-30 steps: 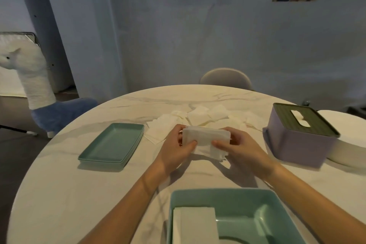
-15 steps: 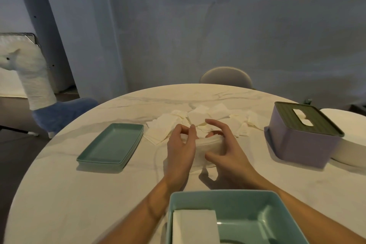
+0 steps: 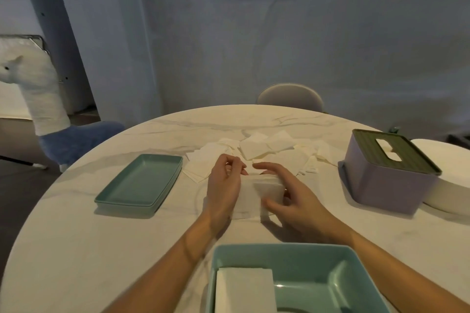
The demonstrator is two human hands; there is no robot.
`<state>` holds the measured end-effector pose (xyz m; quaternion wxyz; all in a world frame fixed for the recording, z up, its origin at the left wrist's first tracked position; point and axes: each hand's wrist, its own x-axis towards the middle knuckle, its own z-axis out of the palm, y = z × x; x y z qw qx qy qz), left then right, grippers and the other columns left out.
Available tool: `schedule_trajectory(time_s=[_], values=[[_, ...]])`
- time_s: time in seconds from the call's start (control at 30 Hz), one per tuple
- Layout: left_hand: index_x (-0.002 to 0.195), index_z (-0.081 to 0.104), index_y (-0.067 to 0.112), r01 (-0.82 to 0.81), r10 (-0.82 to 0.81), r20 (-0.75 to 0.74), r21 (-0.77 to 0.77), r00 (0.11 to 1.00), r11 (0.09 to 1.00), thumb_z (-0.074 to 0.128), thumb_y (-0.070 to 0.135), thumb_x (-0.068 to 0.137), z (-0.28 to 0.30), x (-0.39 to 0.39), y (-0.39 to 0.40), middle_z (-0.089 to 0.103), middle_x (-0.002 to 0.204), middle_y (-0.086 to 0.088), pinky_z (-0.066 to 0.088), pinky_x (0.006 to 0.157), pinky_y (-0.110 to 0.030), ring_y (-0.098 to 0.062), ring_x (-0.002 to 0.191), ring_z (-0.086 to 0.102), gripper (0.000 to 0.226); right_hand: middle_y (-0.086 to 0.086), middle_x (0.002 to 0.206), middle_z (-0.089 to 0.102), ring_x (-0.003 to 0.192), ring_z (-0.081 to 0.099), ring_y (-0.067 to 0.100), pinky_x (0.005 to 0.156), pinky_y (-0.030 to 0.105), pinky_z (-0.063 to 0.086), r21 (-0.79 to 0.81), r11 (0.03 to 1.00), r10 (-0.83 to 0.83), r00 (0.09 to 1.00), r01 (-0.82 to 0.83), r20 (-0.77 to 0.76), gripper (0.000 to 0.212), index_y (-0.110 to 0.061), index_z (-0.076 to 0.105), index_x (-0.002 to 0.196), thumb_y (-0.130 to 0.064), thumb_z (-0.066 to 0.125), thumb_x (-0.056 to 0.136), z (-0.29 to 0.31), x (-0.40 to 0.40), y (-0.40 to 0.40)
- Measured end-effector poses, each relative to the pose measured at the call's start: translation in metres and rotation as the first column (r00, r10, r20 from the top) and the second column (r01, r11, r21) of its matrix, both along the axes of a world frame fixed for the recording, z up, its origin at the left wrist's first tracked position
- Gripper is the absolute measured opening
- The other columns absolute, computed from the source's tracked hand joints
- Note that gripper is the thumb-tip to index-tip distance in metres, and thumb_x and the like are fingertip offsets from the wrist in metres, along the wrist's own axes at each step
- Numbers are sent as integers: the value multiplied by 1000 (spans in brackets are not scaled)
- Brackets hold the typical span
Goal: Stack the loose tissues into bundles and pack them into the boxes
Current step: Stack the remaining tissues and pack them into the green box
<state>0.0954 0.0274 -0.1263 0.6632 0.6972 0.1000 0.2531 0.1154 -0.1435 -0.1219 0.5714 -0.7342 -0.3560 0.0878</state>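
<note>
Right now I'm squaring a tissue bundle (image 3: 256, 192) on the desk (image 3: 76, 249) — left hand (image 3: 223, 185) and right hand (image 3: 287, 201) curled round it; next, lift it into the open box (image 3: 356, 256).

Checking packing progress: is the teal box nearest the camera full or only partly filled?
Partly filled. One white tissue bundle lies in the left side of the teal box; the bare teal floor shows on the right.

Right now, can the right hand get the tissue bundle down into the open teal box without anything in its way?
Probably yes. The right hand grips the tissue bundle just beyond the open teal box, whose right side is bare; an earlier tissue stack fills only its left part.
</note>
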Motion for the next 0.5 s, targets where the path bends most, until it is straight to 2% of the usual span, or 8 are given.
schedule_trajectory(time_s=[0.07,0.13,0.2,0.23,0.33,0.43,0.5], values=[[102,61,19,155,-152,-36,103,988,983,52,55,101,4,-3,7,66,97,5,56,87,-35,-19,98,65,37,-17,118,66,108,67,13,87,30,60,-72,995,-58,988,69,142,45,-39,60,129,-11,68,94,2,11,-8],[110,59,25,259,-228,-122,396,966,881,62,67,86,5,-6,15,63,103,16,50,81,-21,-4,98,61,48,-18,111,71,104,68,9,87,27,58,-78,991,-91,974,109,207,31,-32,66,120,-16,71,94,5,22,-13],[112,56,29,269,-232,-140,604,962,750,80,55,81,3,-8,23,62,103,20,53,77,-20,-3,93,61,47,-19,107,71,102,68,7,87,27,59,-80,986,-120,960,144,254,27,-30,68,117,-19,72,93,6,29,-15],[112,57,30,246,-239,-101,641,966,727,83,46,82,2,-8,26,63,101,18,56,76,-23,-5,91,62,43,-19,108,71,102,67,8,87,27,59,-78,986,-125,955,151,268,27,-30,68,118,-21,73,93,6,32,-17],[108,63,26,201,-273,24,614,962,763,83,35,85,2,-10,34,67,100,12,59,78,-29,-7,93,64,32,-19,114,68,106,66,7,88,25,59,-67,988,-114,954,137,278,31,-35,64,123,-24,72,94,4,36,-18],[112,65,22,292,-344,-11,554,939,780,85,31,84,5,-14,39,68,105,11,59,82,-29,-11,99,64,35,-16,123,65,105,65,7,89,22,58,-99,986,-100,949,135,297,49,-46,52,137,-34,70,93,2,38,-21],[113,67,20,316,-353,-37,538,935,781,85,27,84,6,-16,43,69,105,9,60,84,-30,-12,100,65,35,-19,131,60,107,64,5,90,20,56,-152,981,-67,943,123,327,58,-53,42,144,-43,67,92,1,37,-23]])
